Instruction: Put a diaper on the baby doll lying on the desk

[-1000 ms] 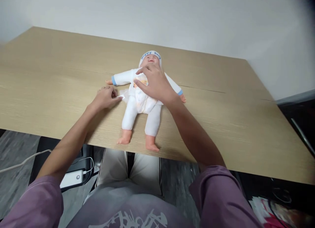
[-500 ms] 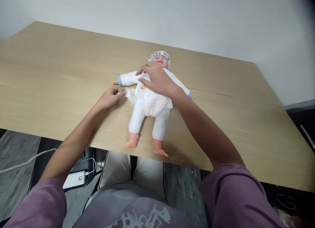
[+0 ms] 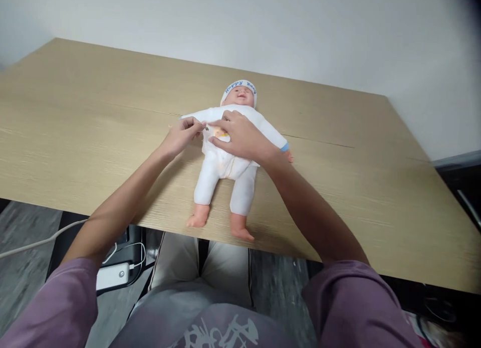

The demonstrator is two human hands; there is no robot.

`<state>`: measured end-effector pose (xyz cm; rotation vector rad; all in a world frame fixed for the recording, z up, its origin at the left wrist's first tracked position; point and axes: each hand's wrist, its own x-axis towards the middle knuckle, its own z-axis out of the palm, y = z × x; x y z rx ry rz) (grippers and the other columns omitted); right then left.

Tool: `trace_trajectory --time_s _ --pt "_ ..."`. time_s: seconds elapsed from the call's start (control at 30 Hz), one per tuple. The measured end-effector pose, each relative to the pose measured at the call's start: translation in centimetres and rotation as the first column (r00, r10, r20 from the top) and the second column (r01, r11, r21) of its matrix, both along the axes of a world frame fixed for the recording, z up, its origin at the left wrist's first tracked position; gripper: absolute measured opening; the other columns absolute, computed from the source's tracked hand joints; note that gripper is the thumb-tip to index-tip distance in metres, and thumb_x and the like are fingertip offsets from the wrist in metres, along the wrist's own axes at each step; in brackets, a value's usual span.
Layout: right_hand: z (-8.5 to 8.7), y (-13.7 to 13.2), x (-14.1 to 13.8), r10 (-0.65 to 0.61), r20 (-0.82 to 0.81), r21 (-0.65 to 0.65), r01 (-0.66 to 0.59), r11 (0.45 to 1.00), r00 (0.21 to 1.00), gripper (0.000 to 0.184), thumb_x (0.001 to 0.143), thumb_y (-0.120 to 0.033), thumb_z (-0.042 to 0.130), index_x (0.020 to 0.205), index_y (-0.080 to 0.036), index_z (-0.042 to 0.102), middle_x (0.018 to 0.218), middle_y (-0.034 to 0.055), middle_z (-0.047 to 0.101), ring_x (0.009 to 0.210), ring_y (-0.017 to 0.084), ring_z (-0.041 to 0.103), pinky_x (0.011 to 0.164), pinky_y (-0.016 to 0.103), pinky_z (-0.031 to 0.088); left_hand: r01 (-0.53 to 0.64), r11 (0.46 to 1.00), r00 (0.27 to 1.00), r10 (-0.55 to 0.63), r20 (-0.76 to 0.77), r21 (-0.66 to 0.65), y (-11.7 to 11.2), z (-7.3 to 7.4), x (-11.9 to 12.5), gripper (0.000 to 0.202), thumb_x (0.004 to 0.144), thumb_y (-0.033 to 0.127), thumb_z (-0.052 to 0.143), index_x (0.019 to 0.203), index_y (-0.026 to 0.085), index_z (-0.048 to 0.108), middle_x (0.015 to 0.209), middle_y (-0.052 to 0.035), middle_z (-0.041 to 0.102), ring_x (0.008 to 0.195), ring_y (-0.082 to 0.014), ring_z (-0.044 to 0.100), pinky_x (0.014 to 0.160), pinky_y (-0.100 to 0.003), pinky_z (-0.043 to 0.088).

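A baby doll (image 3: 244, 203) lies on its back on the table, head away from me. It has a white suit and a cap lettered in blue. Around its hips is a white diaper (image 3: 231, 166) with an orange print on the front. My left hand (image 3: 184, 136) pinches the diaper's side tab at the doll's waist, on the left as I see it. The tab is mostly hidden by my fingers. My right hand (image 3: 240, 136) rests over the diaper's front and belly with its fingers apart, the fingertips close to my left hand.
The wooden table (image 3: 112, 82) reaches back to a pale wall (image 3: 263, 27). Its front edge runs just before the doll's feet. Below at the left, a white power bank (image 3: 112, 276) with a cable lies on a black surface. Dark things stand beyond the right edge.
My left hand has moved up and right, drawing the tab from beside the doll onto the diaper's front. My right hand has shifted slightly down, and its fingers stay apart.
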<state>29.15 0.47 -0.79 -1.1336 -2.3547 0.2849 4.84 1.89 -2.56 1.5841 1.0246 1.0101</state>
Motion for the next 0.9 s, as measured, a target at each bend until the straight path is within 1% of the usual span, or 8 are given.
trace_trajectory --time_s 0.1,0.2,0.33,0.43,0.57,0.63,0.77,0.9 --pt "-0.1 -0.6 0.2 -0.049 -0.098 -0.036 0.045 0.998 0.994 0.079 0.103 -0.051 0.082 0.172 -0.023 0.055 0.114 0.0097 0.074 0.112 0.034 0.067 0.117 0.056 0.053 0.022 1.0 1.0 -0.022 -0.012 0.004 0.1 0.8 1.8 0.042 0.104 0.047 0.073 0.074 0.022 0.058 0.076 -0.0005 0.055 0.071 -0.0155 0.047 0.075 -0.035 0.041" --pt "-0.7 -0.8 0.1 -0.091 -0.157 -0.054 0.083 0.995 0.983 0.088 0.101 -0.048 0.084 0.177 -0.029 0.046 0.113 0.0069 0.075 0.113 0.034 0.068 0.117 0.058 0.055 0.069 0.998 0.998 -0.069 0.0 -0.012 0.3 1.0 3.6 0.043 0.102 0.049 0.076 0.074 0.021 0.059 0.075 -0.0013 0.057 0.071 -0.0158 0.049 0.075 -0.036 0.042" --pt "-1.6 -0.4 -0.1 -0.143 -0.195 -0.051 0.135 0.989 0.97 0.075 0.103 -0.045 0.079 0.171 -0.028 0.054 0.116 0.0093 0.077 0.113 0.036 0.068 0.113 0.058 0.057 0.123 0.992 0.992 -0.123 0.009 0.013 0.6 0.3 4.6 0.056 0.107 0.069 0.067 0.078 0.021 0.065 0.082 -0.006 0.064 0.075 -0.0192 0.057 0.077 -0.038 0.049" --pt "-1.7 -0.3 0.0 -0.144 -0.252 -0.082 0.127 0.989 0.957 0.054 0.112 -0.048 0.068 0.163 -0.031 0.061 0.109 0.0064 0.077 0.105 0.032 0.069 0.11 0.054 0.058 0.083 0.995 0.995 -0.086 0.05 0.051 0.9 -1.2 4.1 0.059 0.11 0.078 0.057 0.096 0.022 0.069 0.096 -0.0079 0.07 0.079 -0.0199 0.063 0.078 -0.039 0.055" --pt "-1.2 -0.7 0.1 -0.166 -0.306 -0.113 0.137 0.984 0.938 0.044 0.115 -0.044 0.061 0.157 -0.03 0.065 0.101 0.0038 0.075 0.095 0.027 0.069 0.104 0.047 0.06 0.0 0.988 1.0 -0.002 0.013 0.152 1.5 -3.5 3.4 0.061 0.1 0.08 0.072 0.123 0.025 0.064 0.12 -0.0096 0.071 0.091 -0.0194 0.067 0.08 -0.036 0.056" --pt "-1.0 -0.9 0.1 -0.192 -0.32 -0.125 0.159 0.979 0.928 0.042 0.114 -0.041 0.063 0.154 -0.028 0.066 0.1 0.0035 0.074 0.093 0.027 0.068 0.101 0.046 0.06 0.018 0.984 1.0 -0.018 -0.003 0.176 1.7 -4.1 3.3 0.064 0.096 0.083 0.076 0.121 0.025 0.063 0.115 -0.0078 0.069 0.092 -0.0199 0.065 0.081 -0.035 0.053" --pt "-1.1 -0.8 0.1 -0.219 -0.338 -0.155 0.175 0.972 0.916 0.038 0.112 -0.041 0.066 0.147 -0.027 0.069 0.098 0.0036 0.07 0.091 0.026 0.066 0.099 0.045 0.058 0.119 0.989 0.991 -0.123 0.042 0.09 2.2 -4.3 3.5 0.065 0.091 0.087 0.078 0.099 0.026 0.058 0.09 -0.0004 0.057 0.081 -0.0193 0.056 0.078 -0.036 0.048" --pt "-1.7 0.0 0.3 -0.225 -0.339 -0.11 0.199 0.974 0.914 0.035 0.117 -0.05 0.06 0.14 -0.027 0.071 0.104 0.007 0.068 0.101 0.027 0.063 0.103 0.046 0.056 0.131 0.989 0.99 -0.134 0.036 0.071 2.7 -4.7 3.7 0.069 0.09 0.092 0.074 0.095 0.026 0.056 0.089 -0.0005 0.057 0.082 -0.0201 0.056 0.08 -0.037 0.049"
